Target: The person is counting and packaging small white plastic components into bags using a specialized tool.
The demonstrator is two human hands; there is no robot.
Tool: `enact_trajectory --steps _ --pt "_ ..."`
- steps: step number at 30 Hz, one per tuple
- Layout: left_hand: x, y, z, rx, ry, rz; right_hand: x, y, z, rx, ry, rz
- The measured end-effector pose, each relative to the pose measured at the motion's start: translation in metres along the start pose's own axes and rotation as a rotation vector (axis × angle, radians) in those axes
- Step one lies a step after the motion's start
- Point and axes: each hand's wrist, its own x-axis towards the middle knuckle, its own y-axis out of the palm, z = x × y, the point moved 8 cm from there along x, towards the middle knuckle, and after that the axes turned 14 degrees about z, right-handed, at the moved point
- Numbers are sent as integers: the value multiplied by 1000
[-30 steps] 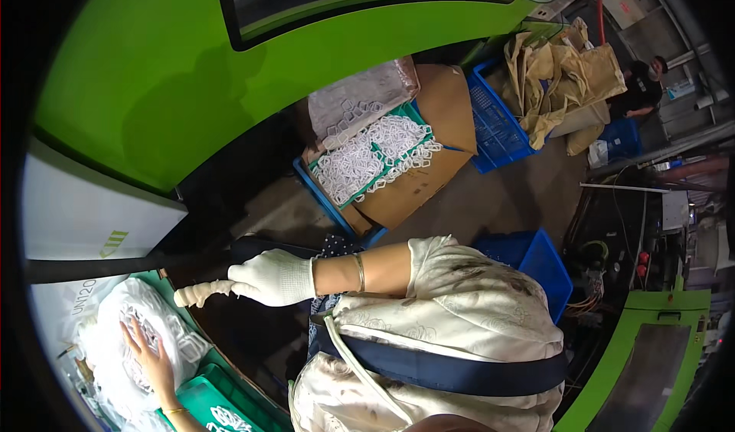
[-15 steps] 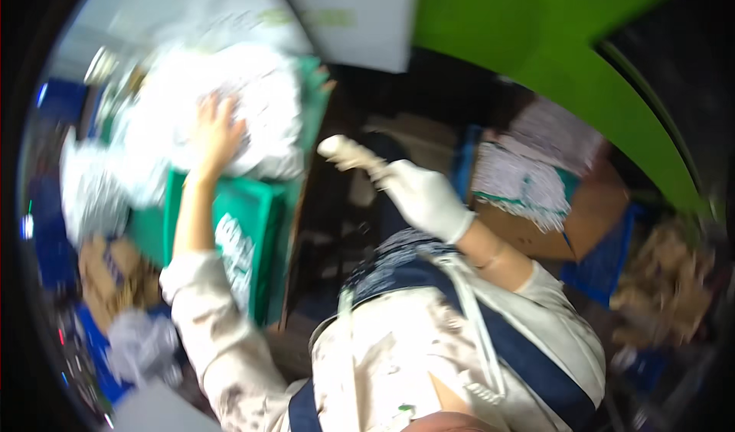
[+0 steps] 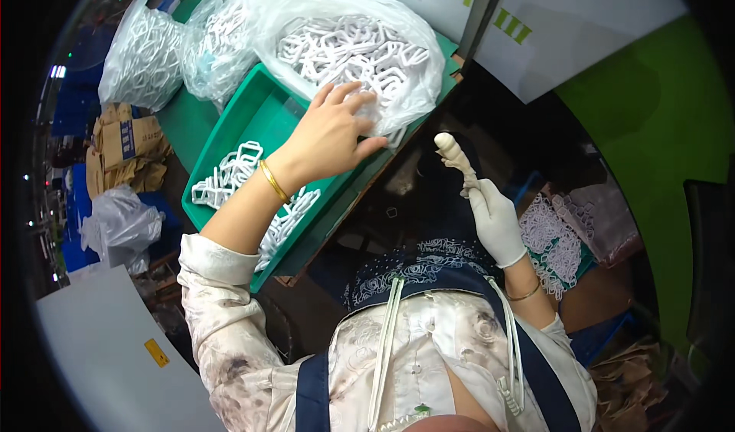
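Note:
My left hand [image 3: 333,130] is bare, with fingers spread over the near edge of a clear plastic bag [image 3: 417,19]. White ring-like plastic pieces [image 3: 348,49] fill the bag. Whether the fingertips touch the bag I cannot tell. Below my left forearm lies a green tray [image 3: 200,156] holding more white pieces [image 3: 230,176], partly covered by the arm. In a white glove, my right hand [image 3: 498,221] is closed round a short stick-like tool [image 3: 457,159], wrapped in cream material with a rounded pale tip. Its lower end is hidden in the glove.
Two more filled plastic bags [image 3: 145,53] stand left of the open one on the green table [image 3: 182,122]. A cardboard box [image 3: 593,286] with white pieces is at right. White-and-green panels [image 3: 582,34] rise at the far side. Brown sacks [image 3: 126,141] lie at left.
The view has turned and sharpened. My left hand has come from on top of the white bag to its near edge, over the green tray. The right hand still holds the wrapped tool.

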Motion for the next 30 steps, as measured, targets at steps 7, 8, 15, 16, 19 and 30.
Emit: enact_trajectory --steps 7,8,15,16,19,30 --pt "-20 -29 20 -199 -19 -270 5 11 -3 -9 28 51" --pt "-28 -48 26 -187 -52 -310 7 11 -3 -19 29 50" --pt "-147 -79 76 -394 -444 -676 27 -12 12 -8 -42 -83" --pt "-157 -75 78 -413 -452 -679 32 -17 11 -32 -67 -117" --pt "-208 -77 89 -358 -525 -725 51 -11 52 -88 -195 -106" --pt "-313 -31 188 -423 -678 -806 99 33 149 -135 -236 -49"
